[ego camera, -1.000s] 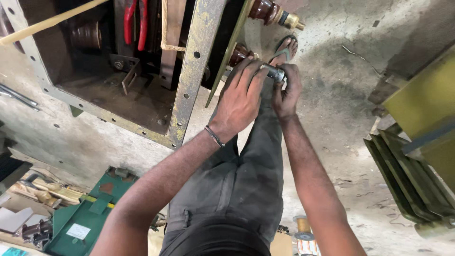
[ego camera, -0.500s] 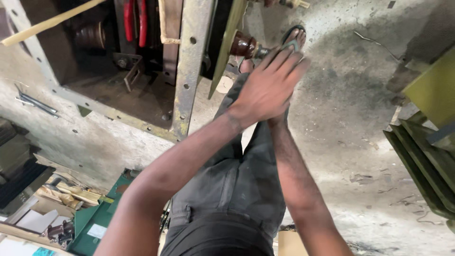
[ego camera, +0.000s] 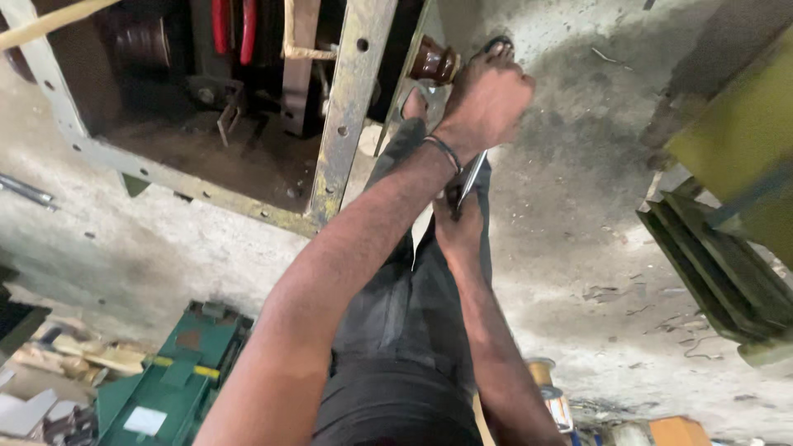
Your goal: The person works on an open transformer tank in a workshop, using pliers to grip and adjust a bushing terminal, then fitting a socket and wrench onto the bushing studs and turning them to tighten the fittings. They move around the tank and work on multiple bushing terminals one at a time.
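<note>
Head view: the left hand (ego camera: 487,99) is closed in a fist at the corner of the metal frame (ego camera: 351,124), just beside a brown insulator (ego camera: 434,59). What it grips is hidden inside the fist. A thin bangle (ego camera: 443,153) sits on that wrist. The right hand (ego camera: 458,227) lies lower, under the left forearm, with its fingers curled around a slim shiny tool (ego camera: 472,177), probably a spanner, whose shaft runs up toward the left fist. Both hands work above the person's dark trousers (ego camera: 396,330), with a foot in a sandal (ego camera: 496,45) just past the fist.

Risks, as I judge them: the tool is thin and the grip is half hidden, so it could slip off whatever it turns and drive the knuckles into the frame's edge. The insulator looks brittle, and a slip of the tool could chip it. The crossed arms also block the view of the right hand.

Count: two hands, one tool, one bangle, one insulator at the corner and a second, darker ribbed one (ego camera: 136,41) deep inside the frame, two red handles (ego camera: 233,25) hanging there, one green case (ego camera: 178,376) on the floor at lower left, and one stack of angled metal plates (ego camera: 719,264) at right.
</note>
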